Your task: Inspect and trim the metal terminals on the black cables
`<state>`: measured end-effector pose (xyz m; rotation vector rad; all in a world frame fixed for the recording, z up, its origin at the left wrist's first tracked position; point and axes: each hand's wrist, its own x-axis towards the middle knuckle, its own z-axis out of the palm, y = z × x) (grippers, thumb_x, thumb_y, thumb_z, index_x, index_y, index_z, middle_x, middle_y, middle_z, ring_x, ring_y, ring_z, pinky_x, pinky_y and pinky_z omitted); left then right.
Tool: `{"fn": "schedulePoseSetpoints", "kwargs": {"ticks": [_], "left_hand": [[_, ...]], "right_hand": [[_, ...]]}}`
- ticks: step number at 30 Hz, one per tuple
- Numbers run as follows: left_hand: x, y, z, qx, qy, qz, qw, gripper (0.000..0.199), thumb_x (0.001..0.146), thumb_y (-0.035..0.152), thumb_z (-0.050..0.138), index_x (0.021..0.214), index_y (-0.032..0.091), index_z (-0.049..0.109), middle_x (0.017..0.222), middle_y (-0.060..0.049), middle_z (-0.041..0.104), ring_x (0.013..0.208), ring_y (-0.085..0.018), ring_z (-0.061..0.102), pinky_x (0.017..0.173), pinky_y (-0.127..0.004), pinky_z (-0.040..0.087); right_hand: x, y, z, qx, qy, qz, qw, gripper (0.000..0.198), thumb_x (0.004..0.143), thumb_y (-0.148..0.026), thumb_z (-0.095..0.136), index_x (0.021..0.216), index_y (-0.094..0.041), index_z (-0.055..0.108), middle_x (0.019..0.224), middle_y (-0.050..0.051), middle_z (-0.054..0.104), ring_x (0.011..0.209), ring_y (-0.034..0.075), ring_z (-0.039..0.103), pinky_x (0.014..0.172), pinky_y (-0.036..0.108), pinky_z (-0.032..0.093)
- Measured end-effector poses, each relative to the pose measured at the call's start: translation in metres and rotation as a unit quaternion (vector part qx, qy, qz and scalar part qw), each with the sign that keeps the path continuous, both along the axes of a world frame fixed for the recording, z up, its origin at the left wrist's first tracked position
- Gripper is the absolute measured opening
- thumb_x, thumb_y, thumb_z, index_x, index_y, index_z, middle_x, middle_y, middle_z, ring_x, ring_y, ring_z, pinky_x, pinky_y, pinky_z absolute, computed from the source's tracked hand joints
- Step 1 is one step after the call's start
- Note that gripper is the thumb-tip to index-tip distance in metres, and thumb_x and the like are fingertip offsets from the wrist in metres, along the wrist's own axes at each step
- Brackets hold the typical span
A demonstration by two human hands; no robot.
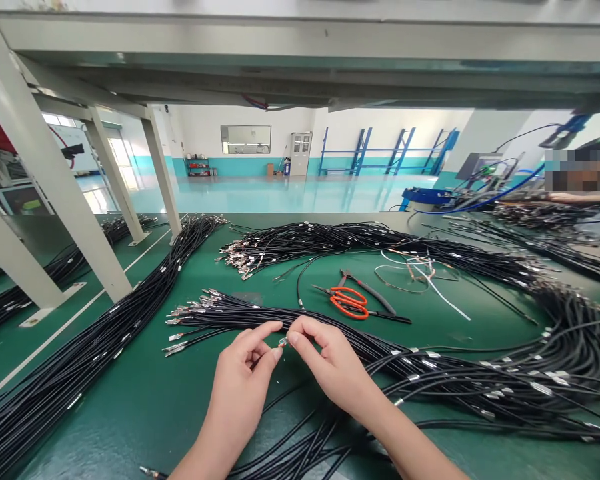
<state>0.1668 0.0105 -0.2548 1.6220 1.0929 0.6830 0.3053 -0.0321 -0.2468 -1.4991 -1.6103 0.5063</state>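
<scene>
My left hand point(243, 380) has its thumb and forefinger at a small connector end point(283, 342), part clear and part coppery. A dark sliver shows between its curled fingers, apparently the black cable leading to that end; most of it is hidden. From the other side, my right hand point(330, 357) pinches the clear piece at the connector between thumb and forefinger. Just beyond both hands lies a bundle of black cables point(280, 317) with metal terminals at its left end. More loose black cables point(300, 433) pass below my hands.
Orange-handled scissors point(349, 303) and grey-handled pliers point(375, 293) lie beyond my right hand on the green table point(145, 380). Other cable bundles run along the left point(105, 333) and back point(330, 237). White frame legs point(60, 153) stand left; a person point(585, 173) is far right.
</scene>
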Motion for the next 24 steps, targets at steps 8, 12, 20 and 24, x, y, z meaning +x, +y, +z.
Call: {"fn": "schedulePoseSetpoints", "kwargs": {"ticks": [8,12,20,24], "left_hand": [[0.0,-0.002,0.002,0.01,0.001,0.031,0.999,0.035,0.067,0.041,0.054,0.094,0.021,0.064,0.079,-0.001,0.053,0.064,0.007,0.044,0.055,0.001,0.034],[0.001,0.0,0.003,-0.034,-0.034,0.04,0.998,0.035,0.063,0.039,0.057,0.087,0.015,0.064,0.088,-0.001,0.056,0.073,0.003,0.052,0.062,0.0,0.041],[-0.003,-0.001,0.008,-0.108,-0.061,-0.014,0.992,0.047,0.063,0.047,0.056,0.093,0.011,0.061,0.095,-0.003,0.056,0.079,0.002,0.052,0.067,0.0,0.04],[-0.005,-0.003,0.012,-0.134,-0.061,-0.049,0.988,0.048,0.062,0.051,0.056,0.09,0.012,0.06,0.092,-0.003,0.056,0.074,0.004,0.047,0.064,0.0,0.037]], "right_hand": [[0.0,0.0,-0.001,-0.012,0.035,-0.01,0.999,0.029,0.085,-0.032,0.04,0.067,-0.011,0.046,0.061,-0.001,0.04,0.058,0.006,0.033,0.053,0.018,0.028],[-0.002,0.001,-0.003,-0.012,0.047,-0.01,0.999,0.029,0.086,-0.032,0.04,0.068,-0.011,0.047,0.062,-0.001,0.042,0.059,0.006,0.035,0.054,0.018,0.03],[0.03,0.006,0.009,-0.048,-0.008,-0.023,0.999,0.033,0.089,-0.038,0.034,0.085,-0.011,0.052,0.077,0.003,0.054,0.072,0.007,0.05,0.067,0.017,0.04],[0.094,0.023,0.013,-0.133,-0.184,-0.225,0.948,0.028,0.085,-0.023,0.038,0.105,-0.01,0.052,0.099,0.009,0.054,0.087,0.012,0.052,0.08,0.023,0.039]]}}
